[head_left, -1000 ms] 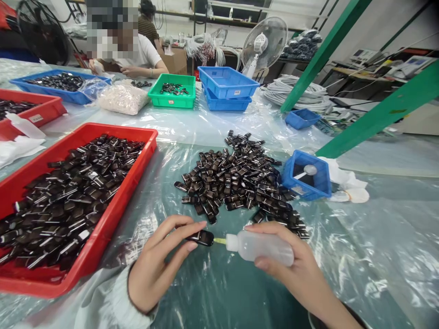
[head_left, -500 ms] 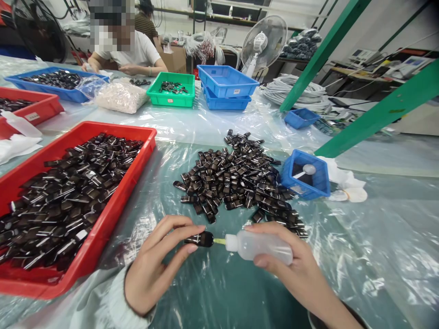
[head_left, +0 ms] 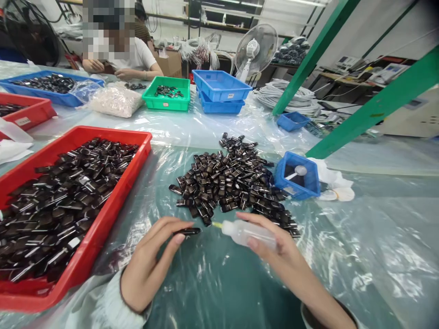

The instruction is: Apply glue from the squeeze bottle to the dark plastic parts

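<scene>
My left hand (head_left: 147, 265) pinches one small glossy black part (head_left: 188, 231) between thumb and fingers, low over the plastic-covered table. In my right hand (head_left: 277, 256) lies a translucent squeeze bottle (head_left: 247, 232), its yellow nozzle pointing left, a short gap away from the part. Just beyond both hands lies a loose pile of the same black parts (head_left: 229, 178). A red tray (head_left: 113, 201) full of such parts stands at my left.
A small blue bin (head_left: 310, 180) with a white-capped item sits right of the pile, white rags beside it. Farther back are blue trays (head_left: 219, 87), a green tray (head_left: 168, 98), a bag of white pieces, a fan and cable coils. Another person works at the far left. Green posts slant at the right.
The black part and the bottle's nozzle have come apart; before, the nozzle tip touched the part's end. The part now lies flatter in my left fingers. The view shifted slightly.
</scene>
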The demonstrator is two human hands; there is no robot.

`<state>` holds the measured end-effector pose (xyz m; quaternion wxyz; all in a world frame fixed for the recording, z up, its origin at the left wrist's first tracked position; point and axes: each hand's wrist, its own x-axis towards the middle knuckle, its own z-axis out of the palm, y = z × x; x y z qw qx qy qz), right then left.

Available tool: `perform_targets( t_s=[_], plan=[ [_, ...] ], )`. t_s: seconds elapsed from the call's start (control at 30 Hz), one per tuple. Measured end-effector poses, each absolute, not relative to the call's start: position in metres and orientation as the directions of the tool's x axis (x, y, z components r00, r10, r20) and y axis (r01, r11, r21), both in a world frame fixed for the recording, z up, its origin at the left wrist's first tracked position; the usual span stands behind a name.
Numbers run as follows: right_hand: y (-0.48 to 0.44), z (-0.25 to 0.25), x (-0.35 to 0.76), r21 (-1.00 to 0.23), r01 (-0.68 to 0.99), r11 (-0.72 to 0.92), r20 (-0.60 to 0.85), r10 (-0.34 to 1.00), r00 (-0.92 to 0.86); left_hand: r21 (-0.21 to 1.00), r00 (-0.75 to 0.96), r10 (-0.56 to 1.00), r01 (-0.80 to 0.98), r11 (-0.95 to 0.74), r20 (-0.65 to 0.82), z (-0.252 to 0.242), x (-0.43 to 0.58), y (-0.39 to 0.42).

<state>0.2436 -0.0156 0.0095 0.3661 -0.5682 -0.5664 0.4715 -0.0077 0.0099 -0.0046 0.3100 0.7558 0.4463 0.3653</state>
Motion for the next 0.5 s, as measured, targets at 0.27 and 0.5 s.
perform_targets(
  t_s=[0.27,0.5],
  plan=[
    [-0.017,-0.007,0.225,-0.945,0.327,-0.032,-0.064,0.994,-0.088,0.805,0.256,0.963,0.554,-0.213,0.079,-0.021,-0.023,0.014],
    [-0.014,0.0,0.259,-0.613,0.767,0.189,0.327,0.944,0.029,0.87,0.189,0.981,0.477,-0.123,0.035,-0.015,-0.012,0.01]
  ],
)
